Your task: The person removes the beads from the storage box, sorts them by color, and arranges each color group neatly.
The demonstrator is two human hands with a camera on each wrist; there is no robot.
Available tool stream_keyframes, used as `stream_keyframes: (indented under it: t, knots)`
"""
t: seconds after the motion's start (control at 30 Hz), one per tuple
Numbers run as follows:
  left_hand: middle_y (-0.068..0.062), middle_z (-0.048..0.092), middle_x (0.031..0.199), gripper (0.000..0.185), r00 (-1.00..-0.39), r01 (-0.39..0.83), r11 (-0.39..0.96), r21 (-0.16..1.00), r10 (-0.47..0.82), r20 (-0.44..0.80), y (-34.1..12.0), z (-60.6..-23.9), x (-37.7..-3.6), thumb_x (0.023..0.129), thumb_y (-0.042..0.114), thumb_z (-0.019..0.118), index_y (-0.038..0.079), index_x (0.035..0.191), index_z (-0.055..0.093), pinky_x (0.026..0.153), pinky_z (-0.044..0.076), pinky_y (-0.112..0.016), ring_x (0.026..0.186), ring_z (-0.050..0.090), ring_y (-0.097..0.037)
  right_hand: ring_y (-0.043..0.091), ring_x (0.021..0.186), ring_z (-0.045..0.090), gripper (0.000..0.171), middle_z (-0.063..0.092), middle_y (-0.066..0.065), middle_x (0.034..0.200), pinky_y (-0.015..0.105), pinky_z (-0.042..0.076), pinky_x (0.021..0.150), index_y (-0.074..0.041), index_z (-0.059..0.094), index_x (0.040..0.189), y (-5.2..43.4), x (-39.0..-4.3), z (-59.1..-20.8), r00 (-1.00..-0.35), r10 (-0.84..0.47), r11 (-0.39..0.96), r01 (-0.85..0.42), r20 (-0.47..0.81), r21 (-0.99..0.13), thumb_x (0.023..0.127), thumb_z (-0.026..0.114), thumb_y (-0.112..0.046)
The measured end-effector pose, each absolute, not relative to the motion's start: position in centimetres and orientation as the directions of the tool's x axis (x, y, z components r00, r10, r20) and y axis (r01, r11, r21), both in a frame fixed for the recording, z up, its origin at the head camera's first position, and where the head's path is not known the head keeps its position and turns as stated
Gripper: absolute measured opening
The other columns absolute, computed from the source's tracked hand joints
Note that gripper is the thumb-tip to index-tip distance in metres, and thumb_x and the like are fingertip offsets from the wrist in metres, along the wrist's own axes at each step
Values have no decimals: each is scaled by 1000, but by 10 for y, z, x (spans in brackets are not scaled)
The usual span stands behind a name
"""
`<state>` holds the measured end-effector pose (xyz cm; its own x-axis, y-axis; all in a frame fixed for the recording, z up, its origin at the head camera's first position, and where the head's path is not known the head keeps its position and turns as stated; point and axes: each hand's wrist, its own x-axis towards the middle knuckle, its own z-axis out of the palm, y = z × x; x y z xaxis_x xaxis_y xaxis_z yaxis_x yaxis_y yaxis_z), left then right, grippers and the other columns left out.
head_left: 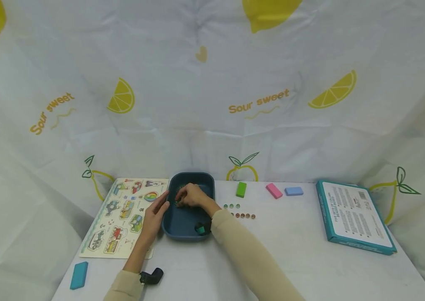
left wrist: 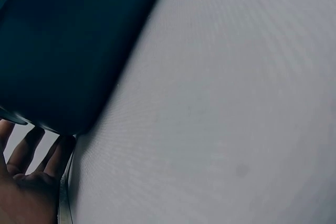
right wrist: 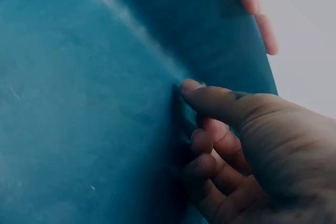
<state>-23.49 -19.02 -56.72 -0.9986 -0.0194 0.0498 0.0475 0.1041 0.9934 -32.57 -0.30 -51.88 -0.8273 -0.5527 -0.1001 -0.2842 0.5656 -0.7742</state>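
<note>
A dark blue rectangular basin (head_left: 186,225) with rounded corners stands on the white table. My left hand (head_left: 154,216) holds its left rim; in the left wrist view, fingers (left wrist: 63,156) touch its outer wall. My right hand (head_left: 191,195) reaches inside, thumb and fingers curled together low by the wall. In the right wrist view, a tiny green bead (right wrist: 202,84) shows at the thumb tip, mostly hidden. Some small pieces in the basin are largely covered by the right hand. Beside the basin lie a short row of green beads (head_left: 231,206) and a row of brown beads (head_left: 248,216).
A picture puzzle board (head_left: 126,209) lies left of the basin, under my left forearm. Near the back are a green block (head_left: 241,189), a pink block (head_left: 274,190) and a light blue block (head_left: 294,191). A teal block (head_left: 79,275) lies front left, a flat box (head_left: 355,213) right.
</note>
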Motion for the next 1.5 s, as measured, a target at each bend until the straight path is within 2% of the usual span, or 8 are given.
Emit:
stream_keyframes:
  t: [0.23,0.37,0.5,0.67,0.83,1.1,1.4,1.5]
  knots:
    - [-2,47,167,50,-999,44,118,992,-14,46,-189,-569,-237,111,32,57,22,159,50,108,40,-1,157,42,-24,7,59,58,19,76,7,84,21,49,53,-10,82,109,25,-329,-493,-798,-603,498,-366,-10,-786,94,82,-22]
    - [-2,48,167,49,-999,43,139,989,-24,46,-189,-570,-237,111,32,57,23,158,50,108,40,0,155,45,-17,9,57,55,27,74,15,87,24,48,51,-5,79,117,65,-327,-475,-793,-608,433,-376,43,-819,96,80,-24]
    - [-1,49,166,48,-998,39,135,990,-42,45,-190,-570,-236,110,29,59,23,157,52,109,41,-1,151,47,-9,10,59,54,27,71,20,88,24,46,52,-8,78,117,117,-318,-469,-815,-578,436,-348,38,-830,97,79,-25]
    - [-1,48,167,49,-999,42,127,991,-27,45,-190,-569,-235,111,29,58,23,158,50,109,40,-1,155,44,-16,10,65,55,22,68,6,82,24,49,55,-12,79,112,181,-304,-486,-872,-489,528,-293,-3,-797,95,80,-26]
    - [-2,47,168,49,-999,43,135,990,-22,46,-190,-570,-234,111,32,57,23,159,50,109,39,0,158,41,-25,11,71,54,15,63,0,80,21,46,59,-10,80,105,223,-295,-513,-904,-425,618,-256,-42,-743,93,81,-19]
    - [-2,47,168,49,-998,45,145,988,-27,49,-190,-568,-234,111,33,57,24,158,50,110,39,-1,158,41,-25,9,72,51,16,62,-2,76,19,41,62,-9,82,104,236,-292,-532,-890,-455,659,-318,-24,-682,91,84,-17]
    - [-4,47,168,50,-999,42,140,989,-25,45,-190,-568,-234,111,33,57,22,159,50,108,39,1,158,42,-25,12,73,53,20,65,0,78,19,43,62,-10,82,109,233,-294,-527,-885,-461,669,-294,-71,-683,90,85,-17]
    - [-4,47,168,50,-999,45,140,989,-24,49,-191,-568,-234,111,33,58,22,159,50,108,40,0,157,42,-25,13,70,55,22,65,1,80,20,45,58,-9,81,112,229,-297,-519,-891,-451,649,-287,-52,-705,91,84,-18]
